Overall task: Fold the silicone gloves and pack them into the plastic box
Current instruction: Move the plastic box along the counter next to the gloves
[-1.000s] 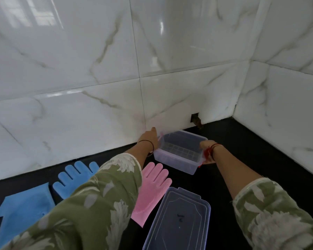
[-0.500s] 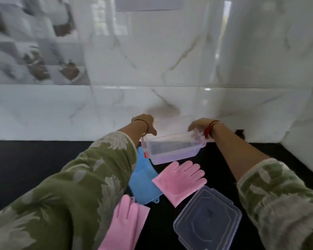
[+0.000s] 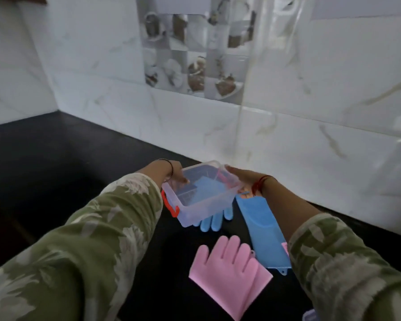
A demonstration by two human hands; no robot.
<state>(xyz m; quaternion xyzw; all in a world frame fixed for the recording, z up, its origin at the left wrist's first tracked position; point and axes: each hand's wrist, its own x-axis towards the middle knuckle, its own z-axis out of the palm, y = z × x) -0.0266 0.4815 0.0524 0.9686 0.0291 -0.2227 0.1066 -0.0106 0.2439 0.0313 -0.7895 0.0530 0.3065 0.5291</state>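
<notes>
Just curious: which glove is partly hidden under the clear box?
A blue glove; only its fingers stick out below the box. The pink glove lies fully uncovered.

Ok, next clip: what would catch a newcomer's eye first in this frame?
Most likely the clear plastic box with its red latch, held at centre by the left hand and right hand above the black counter. Next, the bright gloves lying flat below it: a pink glove nearest the camera, a long blue glove beside the right arm, and blue fingertips poking out from under the box.
</notes>
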